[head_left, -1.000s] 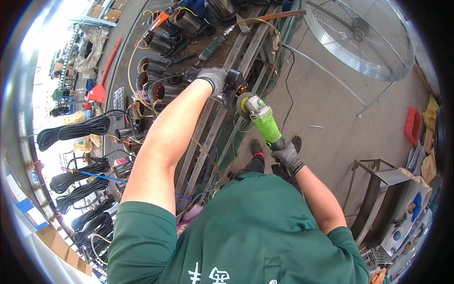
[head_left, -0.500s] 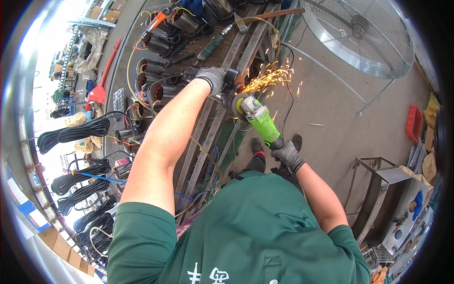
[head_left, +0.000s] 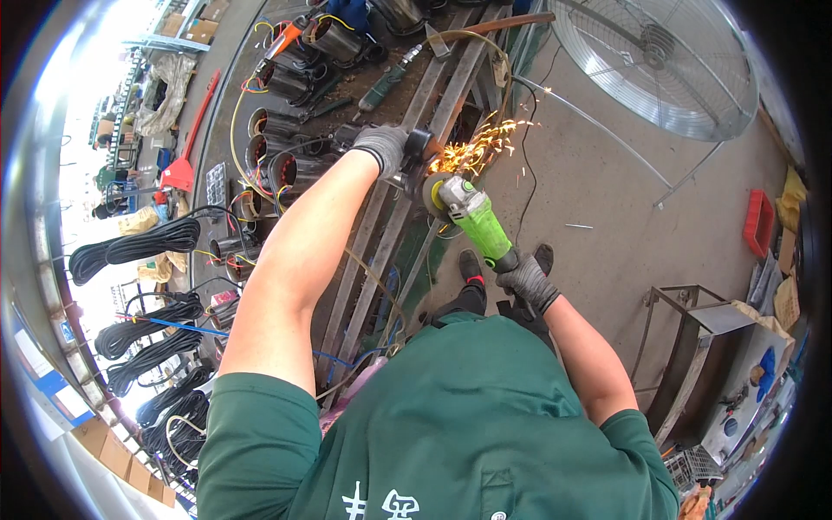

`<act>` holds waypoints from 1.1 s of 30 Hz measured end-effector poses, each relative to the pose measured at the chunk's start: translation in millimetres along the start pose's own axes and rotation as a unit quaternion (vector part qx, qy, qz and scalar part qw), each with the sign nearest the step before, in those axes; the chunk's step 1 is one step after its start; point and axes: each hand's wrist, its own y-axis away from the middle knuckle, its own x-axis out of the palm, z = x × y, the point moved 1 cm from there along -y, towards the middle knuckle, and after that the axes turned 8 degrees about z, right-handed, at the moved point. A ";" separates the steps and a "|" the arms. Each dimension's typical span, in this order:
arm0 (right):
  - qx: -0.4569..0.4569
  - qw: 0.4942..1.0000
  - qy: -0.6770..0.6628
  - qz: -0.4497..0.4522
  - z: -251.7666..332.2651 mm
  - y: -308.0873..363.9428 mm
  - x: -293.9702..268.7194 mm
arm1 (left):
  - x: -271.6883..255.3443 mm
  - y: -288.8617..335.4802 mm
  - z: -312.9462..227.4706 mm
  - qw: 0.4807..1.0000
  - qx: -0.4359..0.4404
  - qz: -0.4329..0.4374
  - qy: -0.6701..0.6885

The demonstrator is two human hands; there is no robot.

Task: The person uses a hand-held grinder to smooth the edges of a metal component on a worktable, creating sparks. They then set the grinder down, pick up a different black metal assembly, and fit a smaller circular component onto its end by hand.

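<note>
My right hand point(head_left: 527, 282), in a grey glove, grips the rear of a bright green angle grinder point(head_left: 475, 222). Its disc point(head_left: 431, 192) meets a small dark metal part point(head_left: 414, 149) at the edge of a steel frame bench point(head_left: 407, 217), and orange sparks point(head_left: 477, 149) fly off to the right. My gloved left hand point(head_left: 381, 147) holds that dark part steady on the bench, just left of the disc. My bare left forearm reaches far forward over the frame.
Several dark cylindrical motor housings with yellow wires point(head_left: 277, 147) crowd the bench. Coils of black cable point(head_left: 139, 247) hang at left. A large round wire fan guard point(head_left: 659, 61) stands on the concrete floor at upper right. A metal stand point(head_left: 693, 347) and red crate point(head_left: 758, 221) sit right.
One second ago the grinder threw no sparks. Sparks began half a second ago and now still spray right, with the disc pressed to the part. Both hands have barely shifted.
</note>
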 end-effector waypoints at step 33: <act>0.010 0.989 -0.142 0.033 -5.9 78.1 -36.4 | 62.0 42.4 6.4 0.991 -0.011 -0.091 0.102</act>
